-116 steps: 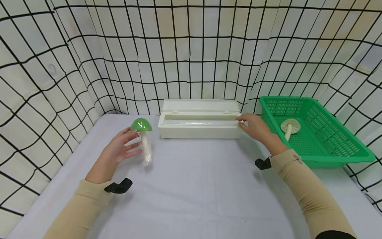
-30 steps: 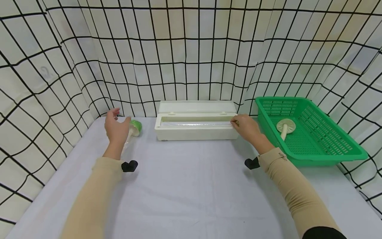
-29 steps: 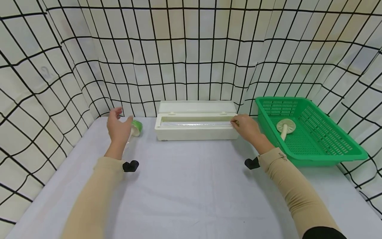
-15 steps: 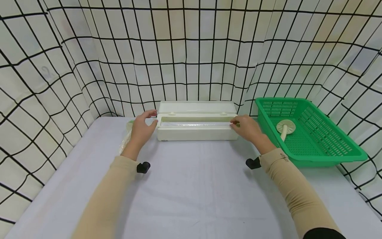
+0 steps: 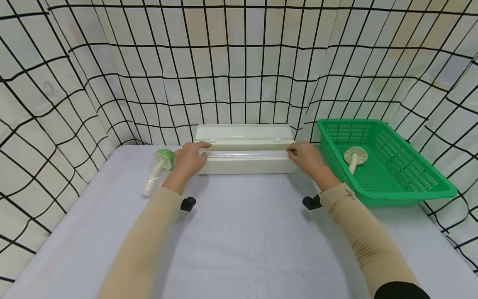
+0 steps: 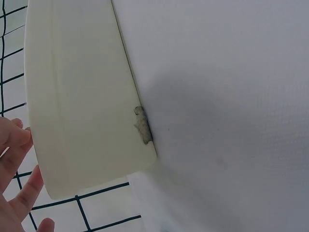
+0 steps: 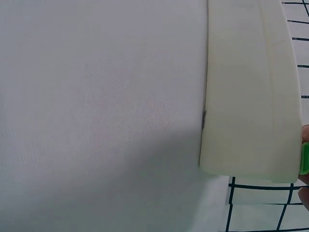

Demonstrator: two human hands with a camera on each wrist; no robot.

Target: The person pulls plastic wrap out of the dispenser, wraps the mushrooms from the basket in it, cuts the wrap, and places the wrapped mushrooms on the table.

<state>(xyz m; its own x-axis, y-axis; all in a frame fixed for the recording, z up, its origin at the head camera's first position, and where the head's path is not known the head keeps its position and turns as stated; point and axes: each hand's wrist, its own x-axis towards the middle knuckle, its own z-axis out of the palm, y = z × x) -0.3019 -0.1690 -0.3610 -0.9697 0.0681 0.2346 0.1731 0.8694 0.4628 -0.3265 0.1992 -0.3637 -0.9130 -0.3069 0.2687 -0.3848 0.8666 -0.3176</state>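
A white cling film dispenser [image 5: 244,166] stands at the table's back with its lid [image 5: 244,132] tilted back; a roll of clear film [image 5: 248,153] shows inside. At its left end is my left hand [image 5: 188,160], fingers spread; in the left wrist view its fingertips [image 6: 35,178] touch the box's upper edge. My right hand [image 5: 308,160] is at the right end, pinching a small green slider [image 7: 304,158], mostly hidden by the fingers. Left of the dispenser lies a toy mushroom with a green cap [image 5: 164,159], its stem wrapped in clear film.
A green plastic basket [image 5: 410,198] stands on the right, with a pale mushroom [image 5: 354,157] in it. Black wire mesh [image 5: 244,79] encloses the back and sides. A white cloth [image 5: 242,232] covers the table.
My left hand has set the wrapped mushroom down on the left, let go and moved right to the dispenser's left end. My right hand has stayed at the right end.
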